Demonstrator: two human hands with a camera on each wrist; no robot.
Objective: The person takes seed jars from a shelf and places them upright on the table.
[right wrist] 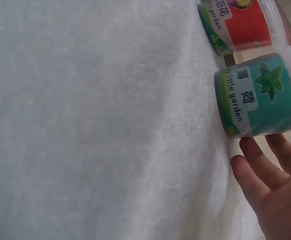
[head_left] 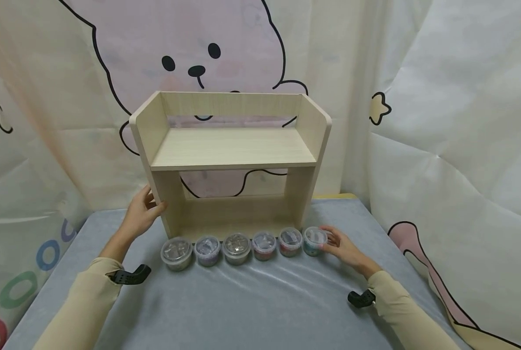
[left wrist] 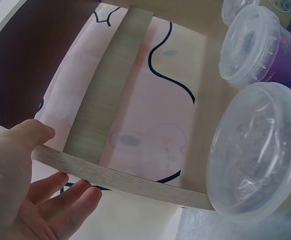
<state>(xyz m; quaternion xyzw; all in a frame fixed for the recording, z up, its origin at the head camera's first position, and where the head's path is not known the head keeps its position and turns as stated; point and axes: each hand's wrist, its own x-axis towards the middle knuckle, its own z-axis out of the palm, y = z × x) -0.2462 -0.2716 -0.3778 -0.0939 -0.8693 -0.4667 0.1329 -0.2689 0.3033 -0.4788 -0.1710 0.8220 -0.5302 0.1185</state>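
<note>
A pale wooden two-tier shelf (head_left: pixel 234 146) stands on the table. My left hand (head_left: pixel 141 214) grips its left side panel, thumb on the inner face and fingers on the outer face in the left wrist view. Several lidded plastic tubs stand in a row along its front, from a wide clear-lidded tub (head_left: pixel 176 253) at the left to a teal "little garden" tub (right wrist: pixel 270 97) at the right. My right hand (head_left: pixel 345 247) touches the teal tub's right side with its fingertips. The fingers look loosely bent in the right wrist view; the thumb is mostly hidden there.
A blue-grey cloth (head_left: pixel 242 306) covers the table. Behind it hangs a curtain (head_left: pixel 330 63) with a pink cartoon bear, and another sheet (head_left: pixel 461 121) closes off the right side. Next to the teal tub is a red-labelled tub (right wrist: pixel 250 22).
</note>
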